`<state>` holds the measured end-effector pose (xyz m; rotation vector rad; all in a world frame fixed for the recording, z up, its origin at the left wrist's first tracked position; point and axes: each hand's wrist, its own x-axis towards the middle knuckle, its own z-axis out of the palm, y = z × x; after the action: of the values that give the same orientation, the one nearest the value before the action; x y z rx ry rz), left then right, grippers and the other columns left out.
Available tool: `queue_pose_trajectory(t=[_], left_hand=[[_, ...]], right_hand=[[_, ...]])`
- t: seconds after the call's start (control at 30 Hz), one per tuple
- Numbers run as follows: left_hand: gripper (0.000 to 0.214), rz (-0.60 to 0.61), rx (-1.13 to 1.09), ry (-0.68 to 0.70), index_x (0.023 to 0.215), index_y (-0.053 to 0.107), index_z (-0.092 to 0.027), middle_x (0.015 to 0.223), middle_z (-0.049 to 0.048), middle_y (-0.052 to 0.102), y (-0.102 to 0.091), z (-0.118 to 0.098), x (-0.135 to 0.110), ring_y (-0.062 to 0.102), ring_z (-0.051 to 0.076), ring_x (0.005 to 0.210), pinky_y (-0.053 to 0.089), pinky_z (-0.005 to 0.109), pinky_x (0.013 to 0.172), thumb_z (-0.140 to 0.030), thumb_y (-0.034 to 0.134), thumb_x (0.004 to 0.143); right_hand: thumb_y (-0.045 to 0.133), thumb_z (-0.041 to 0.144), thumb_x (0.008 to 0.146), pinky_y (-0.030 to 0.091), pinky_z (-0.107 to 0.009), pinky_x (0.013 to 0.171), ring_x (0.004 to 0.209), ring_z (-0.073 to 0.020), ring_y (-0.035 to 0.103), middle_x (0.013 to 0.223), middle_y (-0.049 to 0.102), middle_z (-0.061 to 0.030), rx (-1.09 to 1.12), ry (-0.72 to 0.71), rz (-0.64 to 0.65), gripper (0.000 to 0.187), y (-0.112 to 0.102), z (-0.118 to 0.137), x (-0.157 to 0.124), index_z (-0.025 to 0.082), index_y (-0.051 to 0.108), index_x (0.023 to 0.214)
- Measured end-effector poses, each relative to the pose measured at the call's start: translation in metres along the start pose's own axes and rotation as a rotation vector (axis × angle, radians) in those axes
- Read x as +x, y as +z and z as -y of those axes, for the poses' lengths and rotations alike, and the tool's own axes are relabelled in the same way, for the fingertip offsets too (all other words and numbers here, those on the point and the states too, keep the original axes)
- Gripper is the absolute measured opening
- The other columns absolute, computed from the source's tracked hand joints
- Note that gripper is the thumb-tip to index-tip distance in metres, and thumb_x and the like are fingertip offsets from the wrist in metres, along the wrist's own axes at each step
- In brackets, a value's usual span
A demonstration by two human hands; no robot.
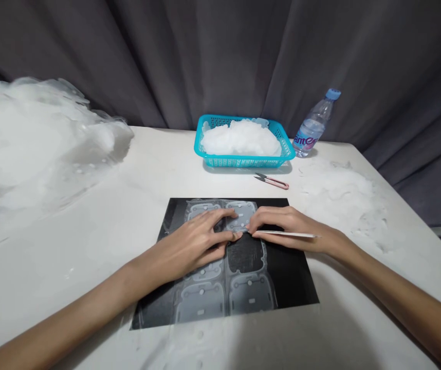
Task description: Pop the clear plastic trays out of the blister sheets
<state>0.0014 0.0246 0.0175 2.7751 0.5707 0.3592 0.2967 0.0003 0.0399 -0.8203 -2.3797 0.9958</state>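
Note:
A translucent plastic sheet of rounded rectangular pieces (200,300) lies on a black mat (295,288). One cell in its right column is an opening that shows the black mat. My left hand (201,237) rests across the sheet with its fingers apart, thumb and forefinger on either side of the lower edge of the upper right piece (241,211). At that piece's lower right corner, my right hand (282,222) is closed, fingertips together. A thin white stick-like tool (290,234) lies in its grip, pointing right; its tip is hidden by the fingers.
Behind the mat stands a turquoise basket (243,163) filled with white translucent pieces. Pink-handled thread snips (272,181) lie in front of it, and a water bottle (313,128) stands at its right. Plastic scraps (344,200) spread at right; a large plastic heap (31,139) sits left.

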Motion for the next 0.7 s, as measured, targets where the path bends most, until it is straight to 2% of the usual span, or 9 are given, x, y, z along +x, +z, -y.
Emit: queue_pose_trajectory(t=[0.3, 0.43, 0.57, 0.7], left_hand=[[0.027, -0.011, -0.012, 0.003, 0.128, 0.07, -0.025, 0.149, 0.0154, 0.055, 0.001, 0.0, 0.003, 0.062, 0.034, 0.131, 0.054, 0.053, 0.107, -0.023, 0.053, 0.106], [0.028, -0.016, -0.032, -0.005, 0.129, 0.07, -0.026, 0.148, 0.0141, 0.056, 0.0, 0.0, 0.003, 0.062, 0.033, 0.131, 0.053, 0.052, 0.108, -0.024, 0.054, 0.106], [0.031, 0.011, -0.037, -0.019, 0.133, 0.069, -0.027, 0.151, 0.0147, 0.054, -0.002, -0.001, 0.002, 0.062, 0.034, 0.132, 0.053, 0.052, 0.109, -0.023, 0.055, 0.106], [0.032, 0.011, -0.059, -0.026, 0.134, 0.068, -0.027, 0.155, 0.0145, 0.052, -0.002, -0.002, 0.001, 0.061, 0.033, 0.134, 0.053, 0.052, 0.11, -0.023, 0.055, 0.106]], right_hand=[[0.046, 0.02, 0.11, 0.052, -0.03, 0.088, 0.105, -0.0197, 0.07, 0.121, 0.069, -0.011, -0.159, -0.073, 0.015, 0.021, 0.007, 0.002, -0.002, 0.019, 0.065, 0.119], [0.045, 0.021, 0.111, 0.05, -0.029, 0.084, 0.101, -0.0192, 0.07, 0.121, 0.069, -0.0115, -0.189, -0.027, 0.052, 0.022, 0.0, 0.008, -0.005, 0.018, 0.065, 0.119], [0.045, 0.019, 0.11, 0.05, -0.03, 0.087, 0.103, -0.0195, 0.068, 0.121, 0.069, -0.0122, -0.152, 0.004, 0.085, 0.021, -0.009, 0.013, -0.007, 0.017, 0.064, 0.119], [0.045, 0.019, 0.11, 0.051, -0.03, 0.088, 0.103, -0.0194, 0.068, 0.121, 0.069, -0.0124, -0.134, -0.006, 0.084, 0.022, -0.009, 0.011, -0.008, 0.017, 0.065, 0.119]])
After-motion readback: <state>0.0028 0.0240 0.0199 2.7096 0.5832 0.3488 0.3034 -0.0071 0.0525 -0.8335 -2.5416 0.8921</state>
